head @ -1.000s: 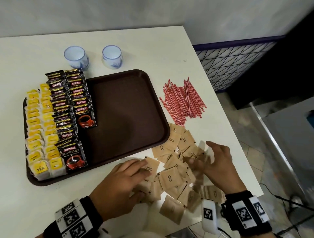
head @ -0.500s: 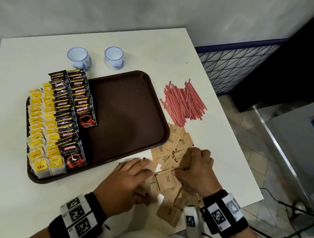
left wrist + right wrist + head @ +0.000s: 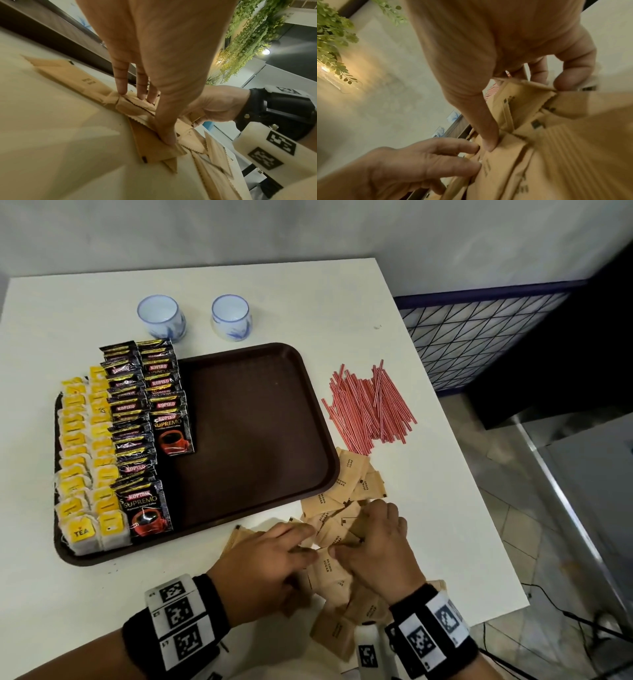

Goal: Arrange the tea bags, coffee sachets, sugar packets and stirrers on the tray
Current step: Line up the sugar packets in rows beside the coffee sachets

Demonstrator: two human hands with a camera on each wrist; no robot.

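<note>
Brown sugar packets (image 3: 342,484) lie in a loose heap on the white table, off the near right corner of the brown tray (image 3: 257,440). My left hand (image 3: 301,542) presses straight fingers and thumb down on the heap's left side (image 3: 72,75). My right hand (image 3: 346,539) curls its fingers and thumb round a bunch of packets (image 3: 573,148), and the two thumbs almost touch. Yellow tea bags (image 3: 82,460) and black coffee sachets (image 3: 137,419) stand in rows on the tray's left part. Red-and-white stirrers (image 3: 368,409) lie in a pile right of the tray.
Two white-and-blue cups (image 3: 161,316) (image 3: 231,316) stand behind the tray. The tray's right part is bare brown surface. The table's right edge (image 3: 479,508) runs close beside the packets, with tiled floor below it. Some packets hang near the front edge.
My right hand has swept left from the heap's right side and closed on packets, meeting the left hand. The left hand has stayed on the heap's left side.
</note>
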